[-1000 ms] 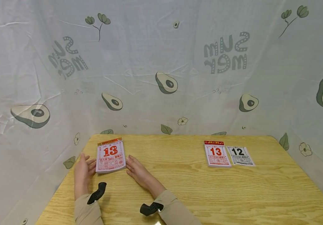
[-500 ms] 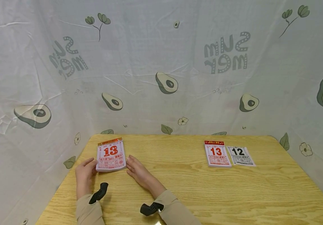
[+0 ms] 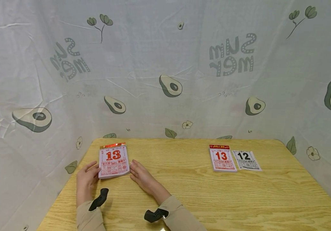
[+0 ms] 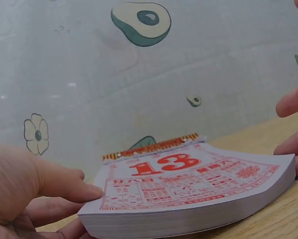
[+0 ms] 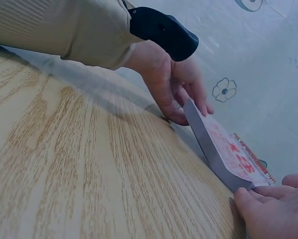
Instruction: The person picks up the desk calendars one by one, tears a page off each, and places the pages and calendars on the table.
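Observation:
A thick tear-off calendar [image 3: 114,161] with a red 13 lies at the table's left, its binding strip at the far end. My left hand [image 3: 87,179] pinches its near left corner. In the left wrist view the left thumb [image 4: 84,190] presses on the top page, with the other fingers at the side and lower edge. My right hand [image 3: 144,177] lies along the opposite side, straight fingers touching the edge. From the right wrist view, the right hand [image 5: 280,211] is by the near right corner and the calendar's near edge [image 5: 213,149] looks slightly off the table.
A second calendar [image 3: 223,160] with a red 13 and a red header lies farther right on the wooden table [image 3: 240,199]. Beside it is a loose sheet [image 3: 246,160] with a black 12. A patterned curtain [image 3: 142,64] stands behind and at both sides.
My left hand has turned from lying flat beside the calendar to pinching its corner. The calendar's near end shifted slightly. The right hand has hardly moved.

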Available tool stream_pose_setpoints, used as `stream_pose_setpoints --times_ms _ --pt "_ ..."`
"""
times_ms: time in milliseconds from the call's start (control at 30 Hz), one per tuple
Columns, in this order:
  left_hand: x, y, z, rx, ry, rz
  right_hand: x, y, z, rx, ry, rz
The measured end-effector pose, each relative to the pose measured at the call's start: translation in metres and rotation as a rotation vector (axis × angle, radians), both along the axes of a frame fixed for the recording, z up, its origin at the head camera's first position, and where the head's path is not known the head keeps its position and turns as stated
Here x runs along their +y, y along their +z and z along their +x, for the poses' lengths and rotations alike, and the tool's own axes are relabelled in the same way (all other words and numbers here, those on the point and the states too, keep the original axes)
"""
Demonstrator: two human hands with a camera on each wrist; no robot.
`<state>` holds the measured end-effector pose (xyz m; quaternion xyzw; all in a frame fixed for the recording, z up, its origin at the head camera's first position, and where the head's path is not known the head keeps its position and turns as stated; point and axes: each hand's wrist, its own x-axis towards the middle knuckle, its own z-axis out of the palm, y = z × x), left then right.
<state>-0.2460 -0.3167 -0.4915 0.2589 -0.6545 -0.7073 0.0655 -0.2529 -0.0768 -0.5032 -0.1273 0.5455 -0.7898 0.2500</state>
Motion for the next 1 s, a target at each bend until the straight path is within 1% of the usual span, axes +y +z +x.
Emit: stream_pose_setpoints --times_ms 100,300,367,533,600,733,800,833,900,1000 --pt "0.0 0.0 0.0 0.017 0.004 0.033 0.001 0.0 0.001 -0.003 0.001 -0.002" --pt "0.002 0.005 0.002 0.077 0.019 0.155 0.002 0.0 0.002 0.012 0.004 0.008" --pt "0.003 0.007 0.004 0.105 0.025 0.198 0.002 -0.001 0.002 0.019 0.006 0.011" --pt "0.004 0.013 0.007 0.152 0.034 0.346 0.003 -0.002 0.002 0.012 0.002 0.009" --pt "0.003 0.015 0.008 0.167 0.032 0.413 0.003 -0.002 0.003 0.013 0.002 0.006" --pt "0.002 0.017 0.009 0.206 0.017 0.502 0.002 -0.001 0.003 0.022 -0.002 -0.007" --pt "0.002 0.018 0.009 0.224 0.014 0.54 0.001 0.0 0.003 0.017 -0.008 -0.013" --pt "0.002 0.018 0.009 0.231 0.006 0.54 0.001 0.0 0.003 0.015 -0.013 -0.015" --pt "0.002 0.019 0.009 0.255 0.003 0.586 0.0 0.0 0.003 0.02 -0.016 -0.008" --pt "0.001 0.02 0.01 0.295 -0.028 0.615 -0.003 0.0 0.001 -0.001 -0.03 -0.013"
